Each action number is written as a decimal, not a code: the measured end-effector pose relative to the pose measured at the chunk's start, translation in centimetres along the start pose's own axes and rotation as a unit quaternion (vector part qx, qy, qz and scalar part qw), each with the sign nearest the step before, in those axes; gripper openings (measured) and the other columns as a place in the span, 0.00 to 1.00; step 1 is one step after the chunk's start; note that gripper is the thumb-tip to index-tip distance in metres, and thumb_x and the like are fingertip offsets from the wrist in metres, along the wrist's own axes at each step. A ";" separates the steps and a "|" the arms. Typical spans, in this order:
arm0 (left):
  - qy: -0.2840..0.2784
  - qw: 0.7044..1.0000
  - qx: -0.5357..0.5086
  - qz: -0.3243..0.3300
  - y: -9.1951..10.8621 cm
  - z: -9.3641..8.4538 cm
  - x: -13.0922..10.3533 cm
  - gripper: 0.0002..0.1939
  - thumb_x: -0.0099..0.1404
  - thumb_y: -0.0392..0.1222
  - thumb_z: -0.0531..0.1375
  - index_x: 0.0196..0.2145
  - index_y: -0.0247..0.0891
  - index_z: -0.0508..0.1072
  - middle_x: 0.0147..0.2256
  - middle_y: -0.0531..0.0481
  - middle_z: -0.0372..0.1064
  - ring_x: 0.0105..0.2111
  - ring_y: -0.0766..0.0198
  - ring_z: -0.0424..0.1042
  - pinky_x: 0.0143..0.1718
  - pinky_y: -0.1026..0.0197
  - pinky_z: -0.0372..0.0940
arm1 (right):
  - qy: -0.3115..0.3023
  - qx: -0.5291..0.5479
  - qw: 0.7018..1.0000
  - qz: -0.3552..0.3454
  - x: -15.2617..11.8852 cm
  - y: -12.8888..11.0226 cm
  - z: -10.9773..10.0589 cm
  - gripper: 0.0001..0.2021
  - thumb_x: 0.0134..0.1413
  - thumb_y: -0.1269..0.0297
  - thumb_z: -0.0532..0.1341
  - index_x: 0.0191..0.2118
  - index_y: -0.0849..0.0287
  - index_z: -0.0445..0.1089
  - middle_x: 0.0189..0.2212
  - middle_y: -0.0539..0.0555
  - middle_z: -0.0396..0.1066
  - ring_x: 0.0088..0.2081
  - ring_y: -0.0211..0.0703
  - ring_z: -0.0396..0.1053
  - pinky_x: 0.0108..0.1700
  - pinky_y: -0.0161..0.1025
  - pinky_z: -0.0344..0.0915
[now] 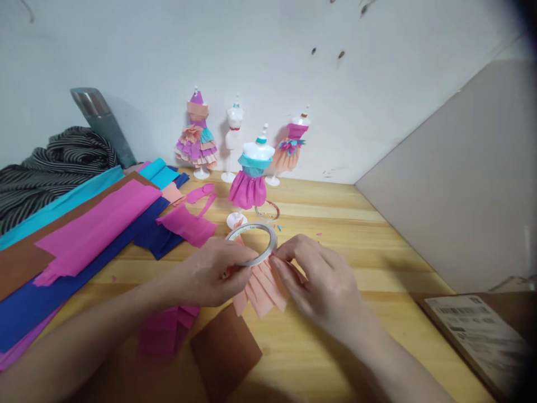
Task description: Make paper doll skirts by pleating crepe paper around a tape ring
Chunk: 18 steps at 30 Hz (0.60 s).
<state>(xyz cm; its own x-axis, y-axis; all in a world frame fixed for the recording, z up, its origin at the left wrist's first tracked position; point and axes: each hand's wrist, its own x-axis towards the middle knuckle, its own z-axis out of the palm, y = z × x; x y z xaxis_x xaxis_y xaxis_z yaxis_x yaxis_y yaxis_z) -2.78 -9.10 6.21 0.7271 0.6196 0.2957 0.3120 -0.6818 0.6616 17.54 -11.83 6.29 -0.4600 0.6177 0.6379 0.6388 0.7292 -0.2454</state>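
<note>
My left hand (224, 271) is closed on the near left edge of a roll of tape (272, 238), which is tilted above the table. At the roll's right side, my right hand (321, 277) has its thumb and forefinger pinched together; what lies between them is too small to make out. Pleated peach paper (262, 291) spreads below the roll, between both hands. Just beyond stands a small mannequin with a teal top and a magenta skirt (247, 190). A brown paper piece (226, 352) lies nearer to me.
Three more mannequins (197, 140) stand along the wall. Colored paper sheets (100, 218), striped cloth (71, 162) and a bottle (103, 120) are at the left. A ring (267, 211) lies behind the roll. A labelled cardboard box (478, 330) sits at the right on the wooden table (356, 207).
</note>
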 end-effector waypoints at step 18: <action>0.026 0.999 0.003 -0.032 -0.4 0.6 -0.2 0.11 0.61 0.32 0.48 0.22 0.37 0.54 0.21 0.57 0.52 0.22 0.72 0.52 0.25 0.66 0.48 | 0.021 0.019 1.000 -0.001 0.0 -0.2 0.5 0.09 0.58 0.80 0.56 0.34 0.59 0.59 0.34 0.58 0.69 0.39 0.43 0.68 0.38 0.40 0.66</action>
<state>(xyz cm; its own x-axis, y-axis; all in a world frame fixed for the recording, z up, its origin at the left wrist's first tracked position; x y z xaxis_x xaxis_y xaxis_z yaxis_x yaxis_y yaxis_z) -2.64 -9.16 5.50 0.6736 0.6807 0.2880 0.3605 -0.6427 0.6760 17.10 -11.77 5.97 -0.4349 0.6032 0.6686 0.6129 0.7422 -0.2710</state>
